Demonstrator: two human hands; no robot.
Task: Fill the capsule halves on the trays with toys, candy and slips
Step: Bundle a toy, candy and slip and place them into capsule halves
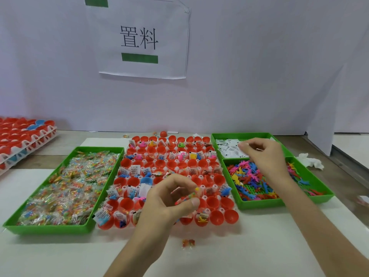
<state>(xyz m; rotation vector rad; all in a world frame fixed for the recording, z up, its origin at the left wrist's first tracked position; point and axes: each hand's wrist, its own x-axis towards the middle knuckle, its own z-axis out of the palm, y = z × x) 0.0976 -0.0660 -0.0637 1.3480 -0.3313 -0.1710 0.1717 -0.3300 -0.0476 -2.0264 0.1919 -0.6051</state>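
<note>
A white tray of red capsule halves [216, 216] lies in the middle; many halves hold toys, slips and candy, others stand bare. My left hand [169, 198] hovers over the tray's near rows and pinches a small candy packet [189, 196] between thumb and fingers. My right hand [263, 154] reaches over the green bin of white slips [229, 150], fingers curled at the slips; whether it grips one I cannot tell. Below that bin sits a green bin of coloured plastic toys [249, 182]. A green bin of candy packets [65, 186] stands at the left.
A stack of trays with red and blue capsule halves [24, 140] sits at the far left. One candy packet [188, 243] lies loose on the table in front of the tray. A crumpled white tissue [309, 161] lies at the right. A paper sign [143, 39] hangs on the back wall.
</note>
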